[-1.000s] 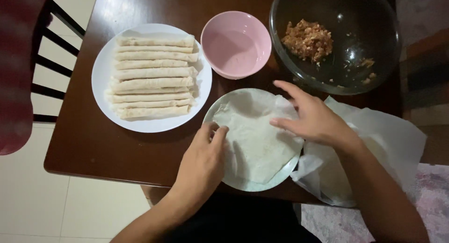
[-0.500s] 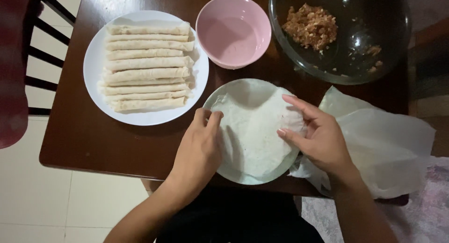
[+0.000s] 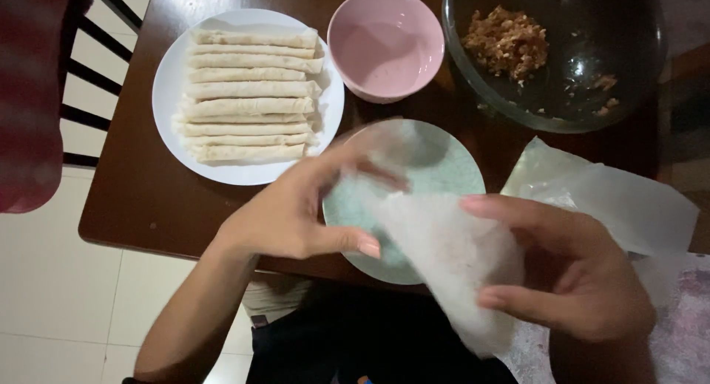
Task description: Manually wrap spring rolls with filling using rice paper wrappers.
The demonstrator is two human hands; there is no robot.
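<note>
Wrapper Sheet Lifted Clear of Pale Plate Between Two Hands

Wrapper sheet (image 3: 444, 258), thin, white and translucent, hangs in the air between both hands above the near edge of a dark wooden table (image 3: 148, 199), its motion blurring its upper corner. Far to the left of the hands, a black chair (image 3: 89, 81) stands beside the table, with a red cloth (image 3: 29, 96) at the frame's edge. Beyond the left hand, a white plate (image 3: 166, 103) carries a stack of finished rolls (image 3: 251, 96), laid side by side. The left hand (image 3: 296, 214) reaches in with fingers closed on the sheet's left edge, thumb pointing right. Under and between the hands lies a pale green plate (image 3: 444, 162), bare now that the sheet is raised off it. Beyond it, past the fingertips, sits a pink bowl (image 3: 384, 44); whether it holds liquid cannot be told. The right hand (image 3: 577, 273) pinches the sheet's right side, forefinger stretched over the top and thumb below. Beyond the right hand, a large dark glass bowl (image 3: 592, 29) holds a small heap of brownish minced filling (image 3: 506, 40). Just behind the right hand, crumpled white plastic wrap (image 3: 614, 199) lies on the table.
</note>
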